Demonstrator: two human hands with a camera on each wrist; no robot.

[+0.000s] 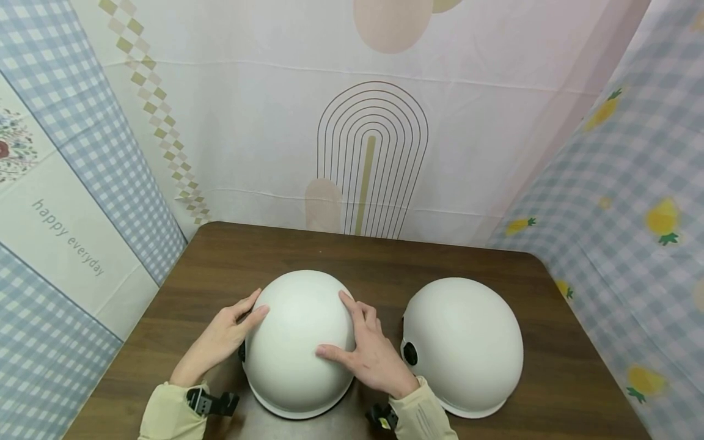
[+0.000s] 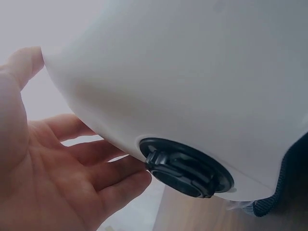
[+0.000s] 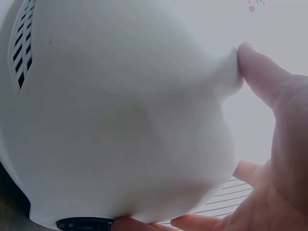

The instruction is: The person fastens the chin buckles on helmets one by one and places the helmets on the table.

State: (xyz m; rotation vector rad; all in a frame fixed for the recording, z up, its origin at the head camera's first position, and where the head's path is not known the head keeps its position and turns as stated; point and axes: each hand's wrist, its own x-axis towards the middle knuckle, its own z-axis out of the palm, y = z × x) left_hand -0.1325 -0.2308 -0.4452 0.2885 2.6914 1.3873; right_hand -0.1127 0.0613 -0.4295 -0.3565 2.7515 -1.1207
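Observation:
A smooth white helmet [image 1: 299, 342] sits dome up at the table's middle front, between both hands. My left hand [image 1: 222, 336] holds its left side, the thumb on the shell and the fingers along the side near a black round knob [image 2: 185, 166]. On the opposite side, my right hand [image 1: 374, 354] grips the dome with thumb and fingers spread. A slotted vent [image 3: 22, 45] shows on the shell in the right wrist view. The helmet's inside is hidden. To the right stands a second white helmet [image 1: 464, 345], with a black knob [image 1: 409, 353] on its left; neither hand touches it.
The helmets are on a dark brown wooden table [image 1: 264, 250] with rounded far corners. Behind it hangs a pale patterned cloth [image 1: 253, 134]. Blue checked cloths flank the table, the right one [image 1: 616, 256] printed with yellow pineapples.

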